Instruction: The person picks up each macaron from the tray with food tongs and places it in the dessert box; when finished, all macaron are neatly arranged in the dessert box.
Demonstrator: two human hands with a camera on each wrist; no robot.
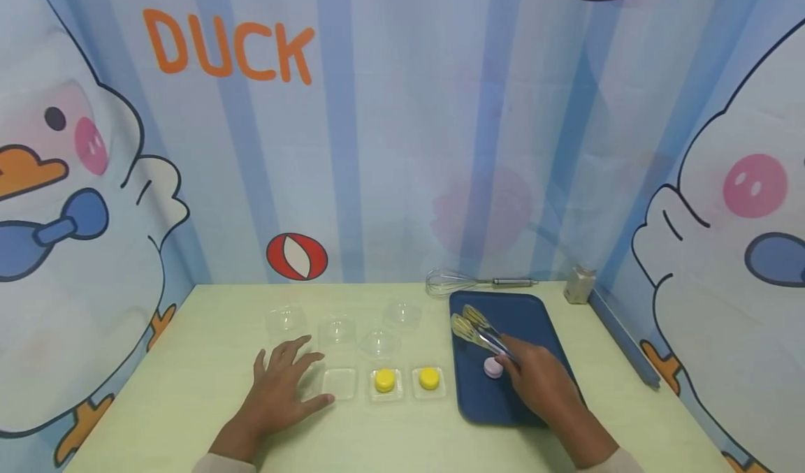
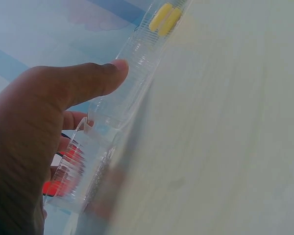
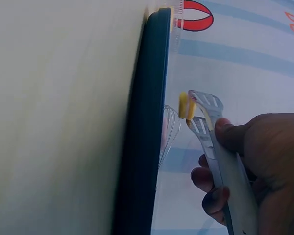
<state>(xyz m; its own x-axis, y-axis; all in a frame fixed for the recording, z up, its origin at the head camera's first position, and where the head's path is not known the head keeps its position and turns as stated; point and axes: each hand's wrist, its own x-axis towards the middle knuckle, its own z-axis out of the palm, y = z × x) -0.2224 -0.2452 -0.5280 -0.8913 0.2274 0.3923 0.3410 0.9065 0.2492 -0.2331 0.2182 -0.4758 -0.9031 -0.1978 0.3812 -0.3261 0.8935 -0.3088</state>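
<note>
Presently, the right hand [image 1: 544, 382] grips metal tongs [image 1: 494, 343] over the blue tray [image 1: 522, 312], a yellow macaron [image 3: 186, 105] between their tips; the left hand [image 1: 279, 389], fingers spread, holds nothing beside a clear container [image 1: 339, 383] on the tabletop [image 1: 182, 361].

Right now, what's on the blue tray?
A lilac macaron sits on the blue tray. The right hand and tongs cover part of the tray; anything beneath them can't be seen.

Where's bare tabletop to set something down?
Bare table lies left of the left hand, nearside of the yellow discs, and between the blue tray and the blue-grey strip on the right. It's crowded where clear containers sit between that hand and the tray.
</note>
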